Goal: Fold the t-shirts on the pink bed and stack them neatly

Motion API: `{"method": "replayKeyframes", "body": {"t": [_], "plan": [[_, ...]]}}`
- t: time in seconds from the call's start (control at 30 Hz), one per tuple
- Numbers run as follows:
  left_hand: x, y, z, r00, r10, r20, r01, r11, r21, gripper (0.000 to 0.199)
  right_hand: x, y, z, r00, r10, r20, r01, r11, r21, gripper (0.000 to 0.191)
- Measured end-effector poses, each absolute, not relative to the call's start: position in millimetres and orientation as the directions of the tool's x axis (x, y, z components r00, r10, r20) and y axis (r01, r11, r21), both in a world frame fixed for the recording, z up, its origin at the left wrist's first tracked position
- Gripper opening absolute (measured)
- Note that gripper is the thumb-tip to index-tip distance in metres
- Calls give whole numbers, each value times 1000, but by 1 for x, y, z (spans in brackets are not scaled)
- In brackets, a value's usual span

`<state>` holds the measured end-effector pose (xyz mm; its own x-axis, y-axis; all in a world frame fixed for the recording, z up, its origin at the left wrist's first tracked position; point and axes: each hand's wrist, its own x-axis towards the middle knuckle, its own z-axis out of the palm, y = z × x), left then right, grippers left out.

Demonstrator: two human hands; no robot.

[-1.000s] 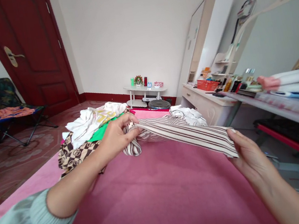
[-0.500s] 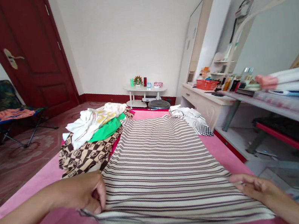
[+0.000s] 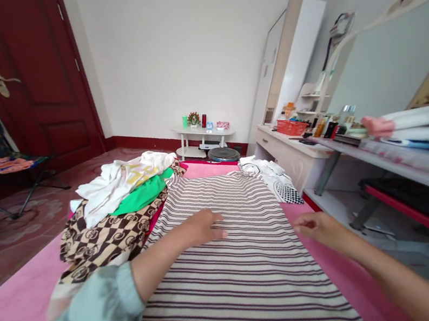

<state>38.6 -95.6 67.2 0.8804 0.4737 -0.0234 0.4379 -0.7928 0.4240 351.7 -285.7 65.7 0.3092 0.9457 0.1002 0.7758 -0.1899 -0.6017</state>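
Note:
A cream garment with dark stripes (image 3: 229, 295), perhaps a shirt, lies spread flat over the pink bedding. My left hand (image 3: 203, 227) is above its middle, reaching in from the left with thumb and fingers apart and nothing between them. At the garment's right edge, my right hand (image 3: 320, 227) has its fingers bent and the tips pinched together on the cloth's border. The near end of the striped cloth runs out of the bottom of the view.
Left of the garment is a pile with a white shirt (image 3: 119, 182), green cloth (image 3: 144, 193) and brown checked cloth (image 3: 106, 230). White patterned clothing (image 3: 275, 178) lies on the right. A dressing table (image 3: 287, 151) and grey shelf (image 3: 394, 152) flank the bed's right side.
My left hand has let go of the near left corner and moved forward and right over the cloth. My right hand has slid forward along the right edge. The camera view has shifted.

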Motion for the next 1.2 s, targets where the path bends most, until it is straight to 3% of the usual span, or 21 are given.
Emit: {"method": "replayKeyframes", "body": {"t": [0.17, 0.3, 0.53, 0.7, 0.9, 1.2], "plan": [[91, -83, 9, 730, 665, 154, 614, -738, 280, 63, 372, -203, 56, 365, 913, 183, 820, -222, -528, 16], [95, -77, -9, 720, 663, 203, 615, -746, 254, 65, 386, -151, 57, 444, 847, 293, 871, -332, -362, 23], [94, -76, -10, 712, 667, 218, 612, -742, 272, 67, 393, -79, 50, 535, 772, 345, 844, -465, -267, 47], [94, -76, -9, 712, 672, 203, 613, -736, 288, 67, 403, -53, 46, 601, 735, 315, 799, -550, -241, 27], [94, -75, -7, 723, 668, 175, 606, -736, 304, 68, 436, -36, 60, 705, 635, 315, 708, -652, -270, 36], [94, -76, -3, 727, 669, 156, 605, -731, 315, 66, 452, -64, 75, 727, 605, 324, 675, -715, -181, 21]]}}
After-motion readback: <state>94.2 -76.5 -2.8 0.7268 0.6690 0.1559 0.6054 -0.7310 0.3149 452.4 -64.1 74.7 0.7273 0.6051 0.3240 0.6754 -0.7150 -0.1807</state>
